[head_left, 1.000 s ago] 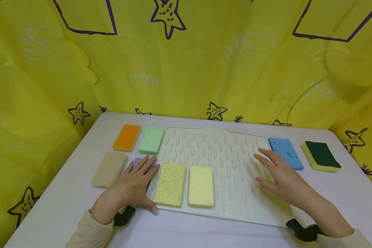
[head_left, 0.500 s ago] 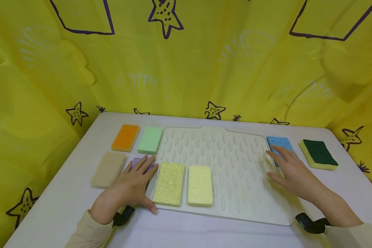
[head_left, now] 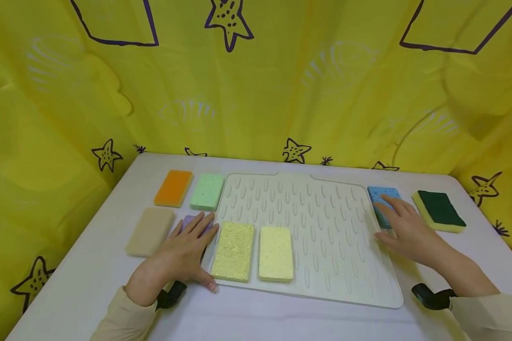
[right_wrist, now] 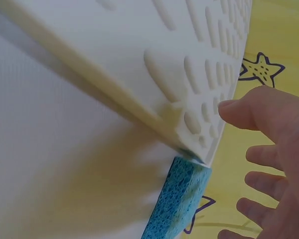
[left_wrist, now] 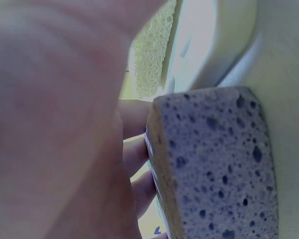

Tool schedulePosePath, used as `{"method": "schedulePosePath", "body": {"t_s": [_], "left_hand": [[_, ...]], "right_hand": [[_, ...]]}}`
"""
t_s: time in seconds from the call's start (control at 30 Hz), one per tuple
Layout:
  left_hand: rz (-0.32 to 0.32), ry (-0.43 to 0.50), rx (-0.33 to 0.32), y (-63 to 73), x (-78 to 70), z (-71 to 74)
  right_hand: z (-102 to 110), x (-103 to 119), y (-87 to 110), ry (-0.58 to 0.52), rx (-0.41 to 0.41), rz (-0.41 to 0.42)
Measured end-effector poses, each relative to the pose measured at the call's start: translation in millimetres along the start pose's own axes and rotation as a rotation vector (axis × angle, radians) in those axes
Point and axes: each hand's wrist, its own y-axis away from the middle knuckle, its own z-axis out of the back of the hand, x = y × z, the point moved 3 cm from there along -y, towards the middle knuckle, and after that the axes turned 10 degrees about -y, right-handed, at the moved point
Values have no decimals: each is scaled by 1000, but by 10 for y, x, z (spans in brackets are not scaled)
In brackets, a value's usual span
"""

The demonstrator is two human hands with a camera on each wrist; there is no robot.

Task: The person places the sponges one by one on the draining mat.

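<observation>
My left hand [head_left: 180, 255] lies with spread fingers over the purple sponge [left_wrist: 217, 164], its thumb down by the front left corner of the white ridged mat [head_left: 324, 284]. Most of that sponge is hidden under the hand in the head view. At the mat's right edge, my right hand [head_left: 411, 234] hovers with loosely extended fingers over the blue sponge [head_left: 381, 193]. The right wrist view shows a gap between those fingers and the blue sponge. Two pale yellow sponges lie on the mat: a coarse one [head_left: 233, 251] and a smoother one [head_left: 275, 253] to its right.
Left of the mat lie an orange sponge [head_left: 173, 188], a mint green sponge [head_left: 207, 191] and a beige sponge [head_left: 150, 232]. A green-and-yellow scouring sponge [head_left: 440, 210] sits at the far right. Behind the white table [head_left: 281, 327] hangs a yellow curtain [head_left: 256, 94].
My right hand has moved rightward from over the mat to over the blue sponge. The left hand has stayed in place.
</observation>
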Motion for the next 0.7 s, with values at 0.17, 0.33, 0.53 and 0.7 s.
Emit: {"method": "schedulePosePath", "body": {"t_s": [0.17,0.33,0.53,0.7], "left_hand": [[-4,5,1,-3,-3,12],[-4,11,0,2,-5,16],[-4,15,0,7,-1,20],[-5,12,-1,3,-2,21]], "right_hand": [[14,-87,-43,-7,51,-28],[26,-165,-85,-2,70,-10],[42,-236,-163,-20,151,-57],[59,-317,-234,-64,216,-78]]}}
